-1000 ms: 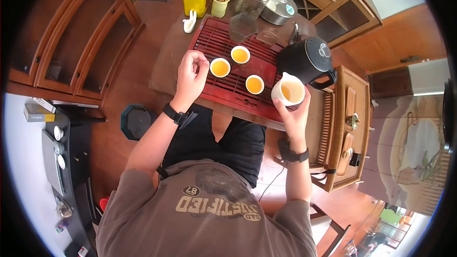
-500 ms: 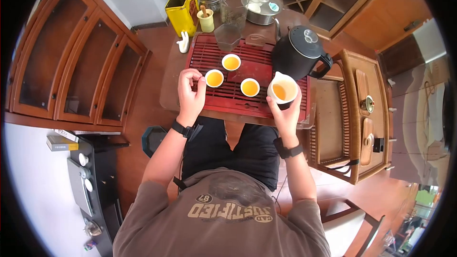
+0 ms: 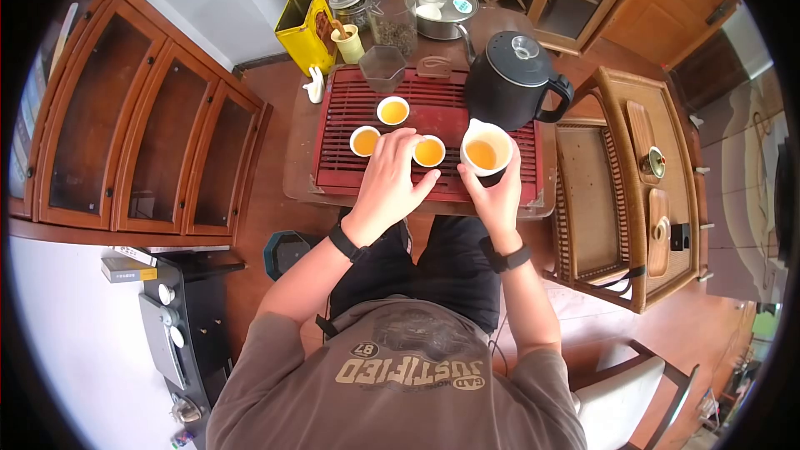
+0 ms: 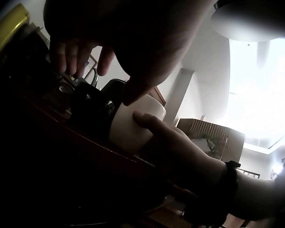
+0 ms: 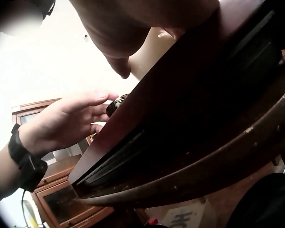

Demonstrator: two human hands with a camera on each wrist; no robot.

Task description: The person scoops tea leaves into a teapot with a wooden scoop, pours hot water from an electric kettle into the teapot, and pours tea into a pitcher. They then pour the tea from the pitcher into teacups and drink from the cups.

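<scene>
A small teacup [image 3: 430, 152] of amber tea stands on the dark red slatted tea tray [image 3: 333, 171]. My left hand [image 3: 388, 182] reaches over the tray to this cup, fingertips right at its left rim and thumb extended at its near side. In the right wrist view the cup's dark patterned outside [image 5: 118, 104] shows beside the left thumb. A white spouted pitcher [image 3: 475, 135], partly filled with tea, is gripped by my right hand [image 3: 495, 202] at the tray's front right. Two more filled cups, one at the left [image 3: 364, 142] and one behind [image 3: 393, 111], stand nearby.
A black kettle [image 3: 517, 75] stands behind the pitcher. At the back are a clear hexagonal vessel [image 3: 382, 67], a yellow tin [image 3: 304, 29], glass jars and a lidded pan [image 3: 442, 12]. A wicker cart [image 3: 637, 283] stands to the right.
My left hand has moved right, from beside the left cup to the front cup, and its curled fingers have straightened. The right hand still holds the pitcher. The head view has shifted.
</scene>
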